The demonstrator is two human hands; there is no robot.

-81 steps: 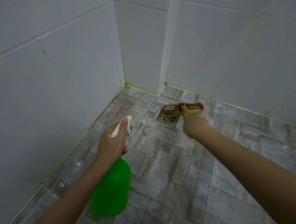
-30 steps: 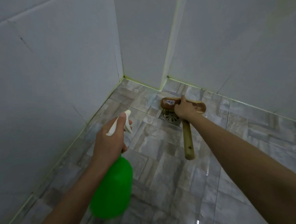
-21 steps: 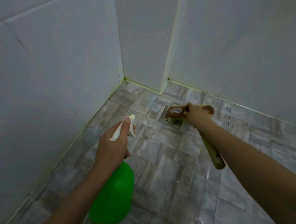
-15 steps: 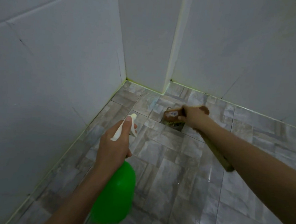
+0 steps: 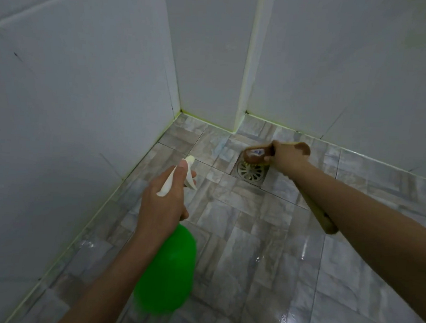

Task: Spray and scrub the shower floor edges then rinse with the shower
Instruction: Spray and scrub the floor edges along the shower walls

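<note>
The left hand [image 5: 162, 204] grips spray bottle [image 5: 168, 271]; right hand [image 5: 289, 159] grips brush [image 5: 256, 154] over floor drain [image 5: 251, 173].

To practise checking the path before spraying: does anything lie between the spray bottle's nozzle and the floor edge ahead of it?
Nothing visible does: bare tiles lie between the nozzle and the floor edge. The brush, in the right hand, sits aside over the drain.

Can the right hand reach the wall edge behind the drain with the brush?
Probably yes: the right hand grips the brush at the drain, with only bare tile between it and that wall edge.
</note>
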